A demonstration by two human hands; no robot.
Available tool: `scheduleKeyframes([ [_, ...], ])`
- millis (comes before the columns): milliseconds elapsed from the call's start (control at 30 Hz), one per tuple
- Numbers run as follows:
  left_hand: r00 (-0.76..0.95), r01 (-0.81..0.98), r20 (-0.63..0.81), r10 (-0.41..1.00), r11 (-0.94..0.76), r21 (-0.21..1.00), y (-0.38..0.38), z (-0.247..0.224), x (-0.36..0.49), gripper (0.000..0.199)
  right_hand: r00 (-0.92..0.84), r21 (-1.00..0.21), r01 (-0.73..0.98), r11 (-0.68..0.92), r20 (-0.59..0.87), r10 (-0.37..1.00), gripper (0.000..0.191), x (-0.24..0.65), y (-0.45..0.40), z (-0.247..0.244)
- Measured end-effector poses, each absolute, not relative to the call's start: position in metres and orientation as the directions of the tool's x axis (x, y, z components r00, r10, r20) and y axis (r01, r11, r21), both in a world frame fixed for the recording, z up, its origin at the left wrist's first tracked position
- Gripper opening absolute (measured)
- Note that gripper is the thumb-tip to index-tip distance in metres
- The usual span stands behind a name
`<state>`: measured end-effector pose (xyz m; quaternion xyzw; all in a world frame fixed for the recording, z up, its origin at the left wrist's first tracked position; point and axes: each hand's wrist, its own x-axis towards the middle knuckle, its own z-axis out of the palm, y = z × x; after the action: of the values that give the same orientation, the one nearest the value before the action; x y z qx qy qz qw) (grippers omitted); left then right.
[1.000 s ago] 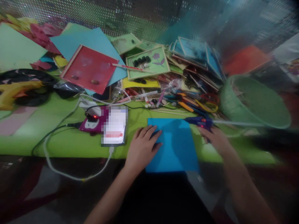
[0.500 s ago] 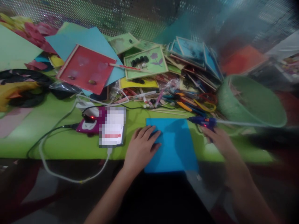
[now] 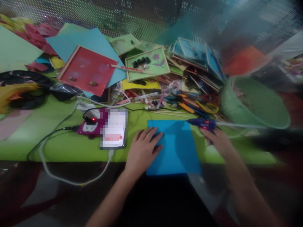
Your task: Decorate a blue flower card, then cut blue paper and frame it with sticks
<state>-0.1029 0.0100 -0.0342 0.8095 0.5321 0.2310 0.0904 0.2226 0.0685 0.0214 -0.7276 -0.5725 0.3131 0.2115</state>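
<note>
A blue sheet [image 3: 176, 148] lies at the front edge of the green table, its near end reaching past the edge. Flat on its left side rests my left hand [image 3: 148, 143], fingers stretched out and holding nothing. My right hand [image 3: 217, 138] is wrapped round the handle of a dark blue glue gun [image 3: 202, 123] with a small red light. A long pale glue stick [image 3: 239, 125] sticks out of its back. The gun's nozzle points left, at the sheet's far right corner; whether it touches is too blurred to tell.
Left of the sheet, a phone [image 3: 115, 129] on a white cable lies beside a purple power strip [image 3: 103, 121]. Framed pictures [image 3: 148, 64], a red panel [image 3: 90, 69], pliers and sticks pile up behind. A green basket [image 3: 258, 104] stands at right, a black tray [image 3: 30, 101] at left.
My right hand has shifted slightly left with the glue gun, bringing the nozzle a little further over the sheet's corner. My left hand and the sheet have stayed put.
</note>
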Motion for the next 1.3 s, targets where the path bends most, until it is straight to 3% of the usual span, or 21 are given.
scheduleKeyframes([
  [233, 0.326, 0.817, 0.284, 0.902, -0.420, 0.395, 0.011, -0.033, -0.103, 0.039, 0.165, -0.644, 0.720, -0.257, -0.200, 0.966, 0.064, 0.234, 0.067, 0.020],
  [1300, 0.330, 0.819, 0.296, 0.896, -0.428, 0.383, 0.011, -0.033, -0.102, 0.039, 0.178, -0.664, 0.702, -0.258, -0.187, 0.966, 0.054, 0.224, 0.068, 0.020],
])
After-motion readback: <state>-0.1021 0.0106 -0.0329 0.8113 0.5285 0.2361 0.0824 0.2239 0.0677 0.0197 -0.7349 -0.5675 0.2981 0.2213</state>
